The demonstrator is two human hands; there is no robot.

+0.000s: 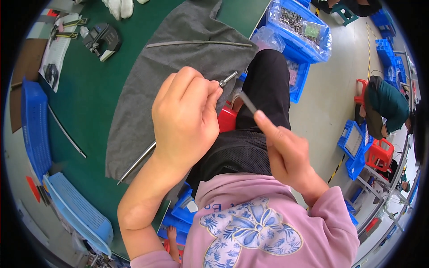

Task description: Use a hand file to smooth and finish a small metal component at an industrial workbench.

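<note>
My left hand is closed in a pinch on a thin metal rod, whose shiny stepped tip sticks out past the fingertips. On the other side of my wrist a steel rod length runs in nearly the same line; whether it is one piece is hidden behind the hand. My right hand grips a narrow flat file, slightly blurred, its end pointing up toward the rod tip but apart from it. Beneath the left hand a grey cloth covers part of the green table. A long slim file lies across the cloth.
A dark measuring gauge and a thin curved rod lie on the green table. Blue baskets line the left side. At the upper right stands a blue bin of small metal parts. Another person sits far right.
</note>
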